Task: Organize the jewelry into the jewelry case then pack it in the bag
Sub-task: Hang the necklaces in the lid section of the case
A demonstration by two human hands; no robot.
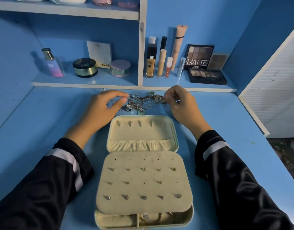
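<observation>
The jewelry [143, 102] lies in a tangled heap on the table [43, 122], just behind the open jewelry case [143, 171]. Your left hand [103, 108] and right hand [181, 103] each have a narrow grip, pinching pieces at opposite edges of the heap. Risk: pulling apart may tighten knots or drag loose rings away.

Jewelry pile [143, 101]: tangled, pieces too small to separate. Right fingers [169, 95]: whether pinching anything, unclear. Top-shelf items [99, 0]: cropped.

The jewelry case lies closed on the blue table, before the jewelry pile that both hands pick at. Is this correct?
No. The head view shows the jewelry case open, its lid folded back, not closed. It does lie on the blue table, before the jewelry pile that the left hand and right hand pick at.
</observation>
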